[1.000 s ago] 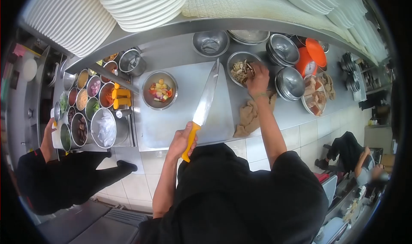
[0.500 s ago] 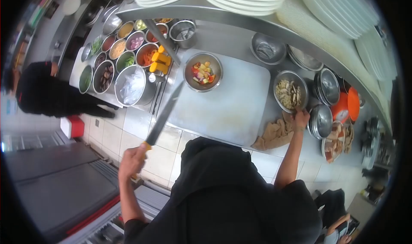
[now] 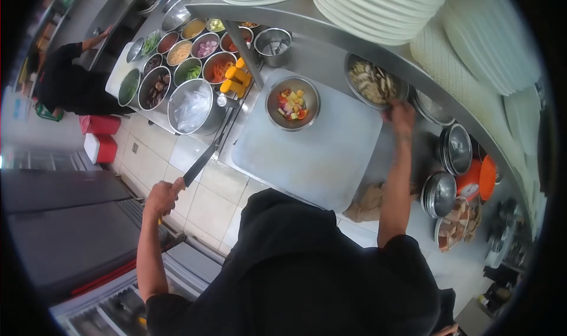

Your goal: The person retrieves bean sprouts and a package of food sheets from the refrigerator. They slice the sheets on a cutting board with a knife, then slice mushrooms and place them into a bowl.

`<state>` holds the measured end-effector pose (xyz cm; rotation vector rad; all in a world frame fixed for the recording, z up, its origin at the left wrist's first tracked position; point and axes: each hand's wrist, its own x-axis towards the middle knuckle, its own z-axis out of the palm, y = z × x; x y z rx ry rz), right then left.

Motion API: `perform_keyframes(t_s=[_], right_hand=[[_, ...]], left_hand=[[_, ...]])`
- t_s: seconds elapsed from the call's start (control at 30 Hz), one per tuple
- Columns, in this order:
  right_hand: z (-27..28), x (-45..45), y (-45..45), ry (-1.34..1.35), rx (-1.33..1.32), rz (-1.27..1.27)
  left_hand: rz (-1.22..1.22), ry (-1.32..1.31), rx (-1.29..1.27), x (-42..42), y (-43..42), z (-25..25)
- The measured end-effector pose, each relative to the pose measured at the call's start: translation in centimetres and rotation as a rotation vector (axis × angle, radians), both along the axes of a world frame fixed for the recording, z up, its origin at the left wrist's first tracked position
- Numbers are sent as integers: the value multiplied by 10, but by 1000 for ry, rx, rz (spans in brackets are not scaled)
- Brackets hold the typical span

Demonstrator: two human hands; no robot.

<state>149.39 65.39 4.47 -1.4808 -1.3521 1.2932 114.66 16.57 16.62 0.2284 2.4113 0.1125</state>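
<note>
My left hand [image 3: 164,198] is wrapped round the handle of a long knife [image 3: 202,162], whose blade points forward beside the counter's left front edge. My right hand [image 3: 403,118] grips the near rim of a metal bowl of sliced mushrooms [image 3: 373,82] at the back right, below the shelf; the fingertips are partly hidden. On the white cutting board [image 3: 307,165] between my arms stands a smaller metal bowl [image 3: 293,104] holding chopped colourful vegetables. A brown cloth [image 3: 367,204] lies right of the board, partly covered by my right forearm.
Several tins of cut ingredients [image 3: 194,70] and yellow-capped bottles [image 3: 235,79] stand at left. Stacked plates [image 3: 378,11] fill the metal shelf [image 3: 307,18] overhead. At right are stacked bowls [image 3: 440,194] and an orange scale [image 3: 471,182]. Another person [image 3: 74,79] works at far left.
My right hand has moved the mushroom bowl away from me and leftward, over the spot where another metal bowl showed. The knife has come back left, its tip off the board's corner.
</note>
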Motion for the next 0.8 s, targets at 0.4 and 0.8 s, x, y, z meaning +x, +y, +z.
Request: perform_keyframes(t_s=[0.4, 0.8], right_hand=[[-88, -165, 82, 333, -339, 14], [-107, -51, -67, 168, 302, -198]], left_hand=[[-33, 21, 565, -77, 17, 14], [452, 271, 1010, -390, -36, -67]])
